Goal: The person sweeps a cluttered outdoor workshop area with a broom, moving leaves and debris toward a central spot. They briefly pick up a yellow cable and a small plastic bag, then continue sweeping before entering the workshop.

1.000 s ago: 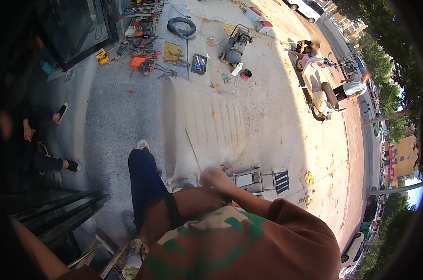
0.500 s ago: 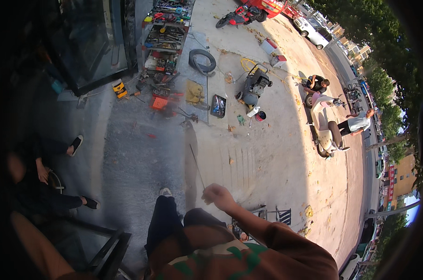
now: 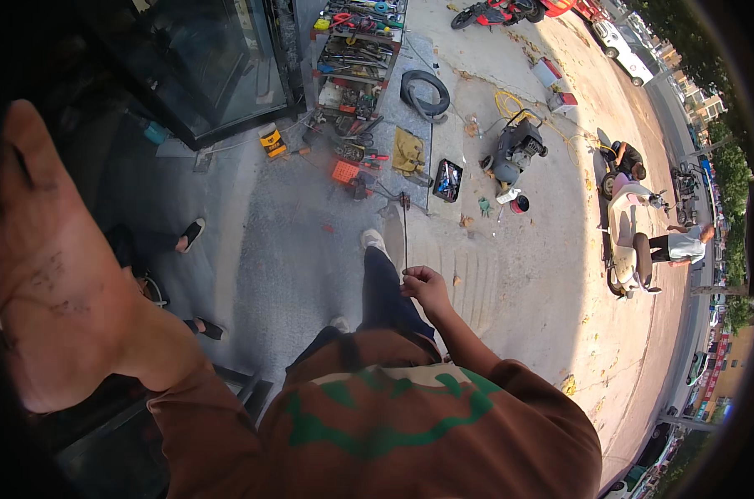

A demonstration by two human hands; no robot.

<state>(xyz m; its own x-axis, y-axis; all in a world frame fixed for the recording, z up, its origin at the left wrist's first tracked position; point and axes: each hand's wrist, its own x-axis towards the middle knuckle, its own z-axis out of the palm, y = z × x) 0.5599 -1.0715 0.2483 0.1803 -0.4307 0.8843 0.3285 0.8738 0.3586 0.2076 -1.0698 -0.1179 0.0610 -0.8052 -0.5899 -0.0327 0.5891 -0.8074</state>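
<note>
My right hand (image 3: 427,289) is closed with its fingertips round one end of a long thin dark rod (image 3: 405,237). The rod points away from me, above the concrete by my forward shoe. Whether its far end carries a tip is hard to tell against the dark clutter behind it. My left hand (image 3: 69,274) is raised close at the left edge, palm side showing, with dark smudges on the skin. It looks open, fingers stretched upward and partly lost in the dark rim. Nothing shows in it.
A tool rack (image 3: 356,62) stands ahead beside a glass door (image 3: 210,75). On the ground lie a black tyre (image 3: 425,93), an orange crate (image 3: 344,171), a box of tools (image 3: 448,180) and an air compressor (image 3: 516,150). A person sits at left; two more are by a scooter (image 3: 626,224).
My left hand has risen into view at the left. The rod in my right hand now points straight ahead. The view has shifted, and my legs have changed places in a step.
</note>
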